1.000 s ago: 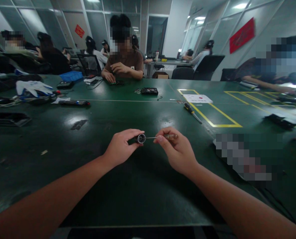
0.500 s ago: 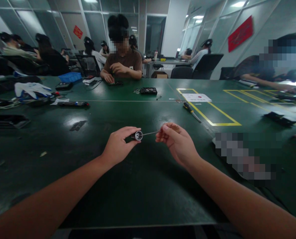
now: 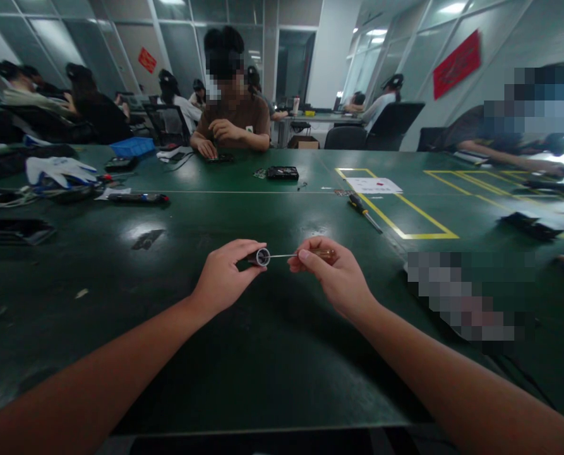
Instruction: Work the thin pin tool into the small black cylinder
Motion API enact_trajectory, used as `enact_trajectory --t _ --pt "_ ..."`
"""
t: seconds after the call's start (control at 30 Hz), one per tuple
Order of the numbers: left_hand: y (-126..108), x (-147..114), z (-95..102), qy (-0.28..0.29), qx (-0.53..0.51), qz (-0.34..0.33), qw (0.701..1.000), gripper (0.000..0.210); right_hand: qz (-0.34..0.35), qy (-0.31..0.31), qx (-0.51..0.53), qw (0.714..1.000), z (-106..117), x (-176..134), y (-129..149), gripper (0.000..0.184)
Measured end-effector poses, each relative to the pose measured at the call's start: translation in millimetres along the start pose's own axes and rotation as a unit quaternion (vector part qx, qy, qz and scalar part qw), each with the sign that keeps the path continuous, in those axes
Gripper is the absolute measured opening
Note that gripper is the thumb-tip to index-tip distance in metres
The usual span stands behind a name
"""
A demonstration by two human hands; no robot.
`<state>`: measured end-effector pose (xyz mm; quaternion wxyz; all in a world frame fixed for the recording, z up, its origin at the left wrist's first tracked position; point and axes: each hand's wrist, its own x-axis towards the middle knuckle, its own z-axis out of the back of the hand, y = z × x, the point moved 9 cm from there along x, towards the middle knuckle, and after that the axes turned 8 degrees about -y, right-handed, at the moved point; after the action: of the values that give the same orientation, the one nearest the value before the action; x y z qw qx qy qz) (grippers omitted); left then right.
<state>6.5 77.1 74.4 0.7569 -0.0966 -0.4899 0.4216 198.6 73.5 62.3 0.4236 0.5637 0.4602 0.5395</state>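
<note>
Your left hand (image 3: 225, 273) pinches a dark tube (image 3: 253, 258) between thumb and fingers, its pale-rimmed open end turned right, over the near middle of the table (image 3: 272, 373). Your right hand (image 3: 341, 278) closes on the brown handle of a driver (image 3: 282, 256), whose thin shaft points left into the tube's mouth; how deep the tip sits you cannot tell. Beneath you the green top is glossy, with lamp glare left and right of centre, a dark patch (image 3: 148, 239) to the left, and a pale scrap (image 3: 81, 293) nearer you. Beyond your right hand, a black-and-yellow screwdriver (image 3: 366, 213) lies beside yellow tape (image 3: 432, 237), with a paper (image 3: 375, 185) across the tape's far part. Far centre holds a black box (image 3: 283, 172); far left, white gloves (image 3: 60, 170) lie near a blue bin (image 3: 132, 146). Facing you across the table, a person in a brown shirt (image 3: 237, 120) works with both hands low. Behind, the room has glazed partitions (image 3: 57, 44), more seated people, black chairs (image 3: 398, 126), and a red sign (image 3: 456, 65) on the right wall.
</note>
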Motion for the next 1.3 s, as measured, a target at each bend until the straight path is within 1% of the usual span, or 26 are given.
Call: enact_trajectory --t 0.07,0.13,0.23,0.3,0.33,0.4,0.47,0.57,0.67,0.73,0.83,0.9,0.97,1.13,1.2,1.27,1.3 --pt "-1.0 0.4 0.5 0.0 0.006 -0.003 1.0 0.039 0.02 -0.005 -0.044 0.999 0.2 -2.3 5.5 0.019" --pt "-2.4 0.8 1.9 -0.005 0.013 -0.008 1.0 0.038 0.057 -0.017 -0.121 0.991 1.2 -5.2 13.7 0.018" --pt "-1.6 1.2 4.8 -0.021 0.018 -0.009 1.0 0.038 0.137 -0.026 -0.257 0.956 -1.4 -10.6 28.9 0.016" --pt "1.0 1.1 6.4 -0.03 0.022 -0.006 0.999 0.037 0.175 -0.006 -0.318 0.932 -7.8 -13.5 33.9 0.016" --pt "2.5 0.9 6.8 -0.032 0.026 -0.005 0.999 0.037 0.18 0.01 -0.337 0.924 -11.2 -14.1 33.4 0.017" --pt "4.8 0.6 7.8 -0.036 0.032 -0.008 0.999 0.037 0.161 0.041 -0.358 0.919 -16.1 -13.3 27.2 0.019" --pt "5.9 0.4 8.5 -0.04 0.035 -0.016 0.998 0.036 0.11 0.067 -0.356 0.925 -18.7 -11.3 16.4 0.022" --pt "6.9 0.6 9.1 -0.045 0.036 -0.027 0.998 0.035 -0.001 0.096 -0.32 0.942 -20.1 -9.6 -4.6 0.033" --pt "9.2 1.6 9.2 -0.046 0.029 -0.023 0.998 0.037 -0.093 0.096 -0.254 0.958 -19.1 -9.4 -22.4 0.033" --pt "9.7 2.5 9.5 -0.046 0.023 -0.019 0.998 0.038 -0.13 0.091 -0.204 0.966 -18.6 -9.2 -31.5 0.031" --pt "7.6 3.9 11.3 -0.051 0.021 -0.019 0.998 0.035 -0.166 0.095 -0.121 0.974 -20.4 -9.6 -41.7 0.029" --pt "6.0 4.4 12.5 -0.055 0.02 -0.019 0.998 0.034 -0.175 0.102 -0.076 0.976 -22.3 -9.9 -45.2 0.029" --pt "5.4 4.4 13.4 -0.059 0.019 -0.016 0.998 0.033 -0.178 0.105 -0.054 0.977 -23.1 -9.7 -47.3 0.029" --pt "9.0 3.8 13.4 -0.065 0.016 0.004 0.998 0.034 -0.147 0.113 -0.054 0.981 -21.6 -5.9 -43.9 0.029" --pt "10.3 3.9 12.3 -0.062 0.017 0.01 0.998 0.035 -0.112 0.112 -0.087 0.984 -18.8 -3.8 -36.6 0.029" --pt "9.9 4.1 11.7 -0.059 0.019 0.007 0.998 0.035 -0.059 0.093 -0.161 0.981 -13.5 -1.7 -25.4 0.029" --pt "9.2 4.2 11.6 -0.058 0.02 0.004 0.998 0.035 -0.03 0.082 -0.205 0.975 -11.4 -1.4 -18.8 0.029"
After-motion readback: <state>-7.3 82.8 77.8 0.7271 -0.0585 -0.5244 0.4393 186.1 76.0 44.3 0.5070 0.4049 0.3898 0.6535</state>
